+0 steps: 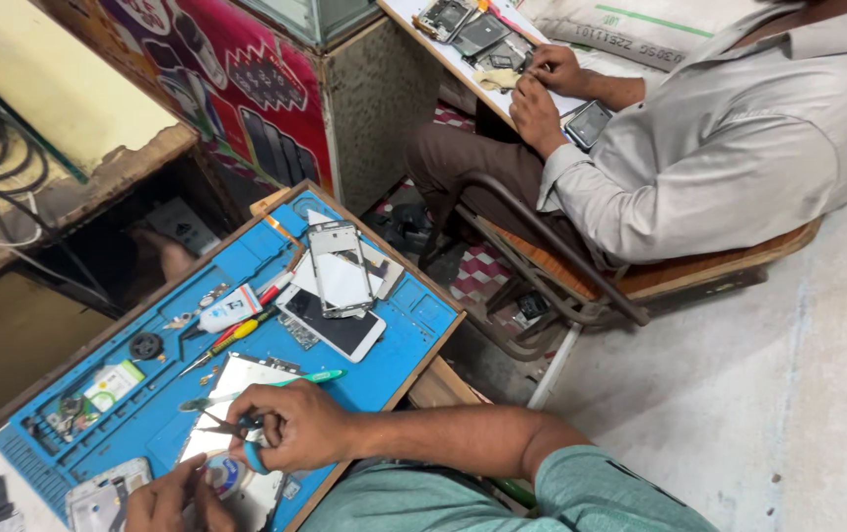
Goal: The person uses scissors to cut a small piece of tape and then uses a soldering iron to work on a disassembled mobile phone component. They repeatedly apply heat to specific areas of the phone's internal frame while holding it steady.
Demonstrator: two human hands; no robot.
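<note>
Right hand point(290, 426) is clenched in a grip on tweezers point(221, 426), tips over the opened phone panel point(236, 379) on the blue mat point(404, 345) covering the desk. Left hand point(169, 500) presses a small round tape roll point(224, 475) at the panel's lower edge; its grip I cannot tell. A green-handled tool point(305, 377) lies just beside. A co-worker's hands point(542, 94) work well apart.

tweezers point(224, 427): thin, metal, held flat | tape roll point(224, 475): round, flat on blue mat point(394, 345)
</note>
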